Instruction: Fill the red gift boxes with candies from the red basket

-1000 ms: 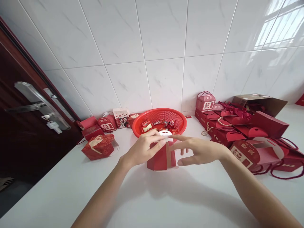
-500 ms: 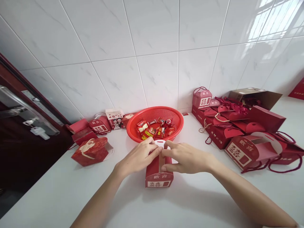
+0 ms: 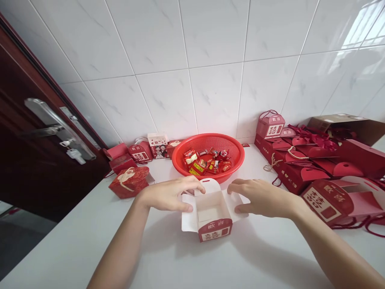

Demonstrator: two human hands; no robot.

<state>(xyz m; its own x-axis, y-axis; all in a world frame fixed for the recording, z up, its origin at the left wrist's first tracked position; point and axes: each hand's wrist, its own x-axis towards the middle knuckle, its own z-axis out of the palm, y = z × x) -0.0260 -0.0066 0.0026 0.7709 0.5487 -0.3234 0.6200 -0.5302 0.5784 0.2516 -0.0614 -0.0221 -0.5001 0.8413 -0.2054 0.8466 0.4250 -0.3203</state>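
Note:
A small red gift box (image 3: pixel 215 232) with white characters on its front stands on the white table before me. Its top is open, showing a white, empty inside. The two side flaps are folded outward. My left hand (image 3: pixel 172 194) rests at the left flap (image 3: pixel 189 218), thumb and fingers apart. At the right flap (image 3: pixel 230 206), my right hand (image 3: pixel 261 198) curves with its thumb spread from the fingers. Just behind the box sits a red plastic basket (image 3: pixel 237 166) holding several wrapped sweets (image 3: pixel 203 162).
On the left stand several red boxes, one tied with cord (image 3: pixel 129 182), and a box with a printed couple (image 3: pixel 158 146). To the right lie many red boxes (image 3: pixel 288 172) and a cardboard carton (image 3: pixel 368 124). A tiled wall (image 3: pixel 216 96) and a door (image 3: pixel 18 132) border the table.
The box's side flaps have swung from folded in to spread out, baring the inside. My hands have moved apart with them. The view has shifted left.

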